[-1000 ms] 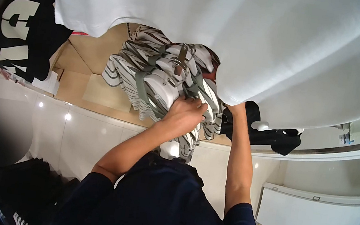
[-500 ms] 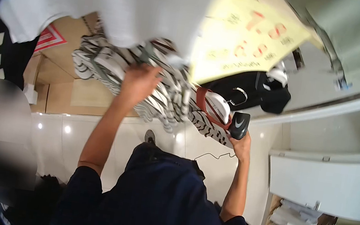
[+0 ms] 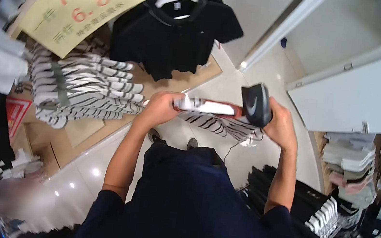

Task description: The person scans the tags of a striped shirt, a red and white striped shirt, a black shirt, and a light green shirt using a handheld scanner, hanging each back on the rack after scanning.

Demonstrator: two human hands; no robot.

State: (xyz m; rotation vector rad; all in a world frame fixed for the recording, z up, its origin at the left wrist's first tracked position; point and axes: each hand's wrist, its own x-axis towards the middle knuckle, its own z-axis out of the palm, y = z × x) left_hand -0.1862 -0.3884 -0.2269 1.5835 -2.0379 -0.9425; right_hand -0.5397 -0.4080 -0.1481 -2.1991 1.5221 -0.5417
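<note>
In the middle of the view, a striped shirt (image 3: 207, 122) with a reddish-brown collar hangs on a white hanger (image 3: 211, 107). My left hand (image 3: 160, 107) is closed round the collar and hanger at their left end. At the right end my right hand (image 3: 281, 124) grips a black handheld scanner (image 3: 256, 105), its head beside the collar. A thin cable hangs below it. To the left is a row of striped shirts (image 3: 93, 86) on hangers.
A yellow sign (image 3: 85, 2) with red numbers is at the upper left. Beside it hangs a black polo shirt (image 3: 173, 34). Black clothes on white hangers (image 3: 324, 220) stand at lower right, near a white cabinet (image 3: 358, 103). A blurred person (image 3: 23, 200) is at lower left.
My left hand has left the row of striped shirts and taken hold of the shirt with the reddish-brown collar. That shirt is now apart from the row, in front of my body. The view has shifted.
</note>
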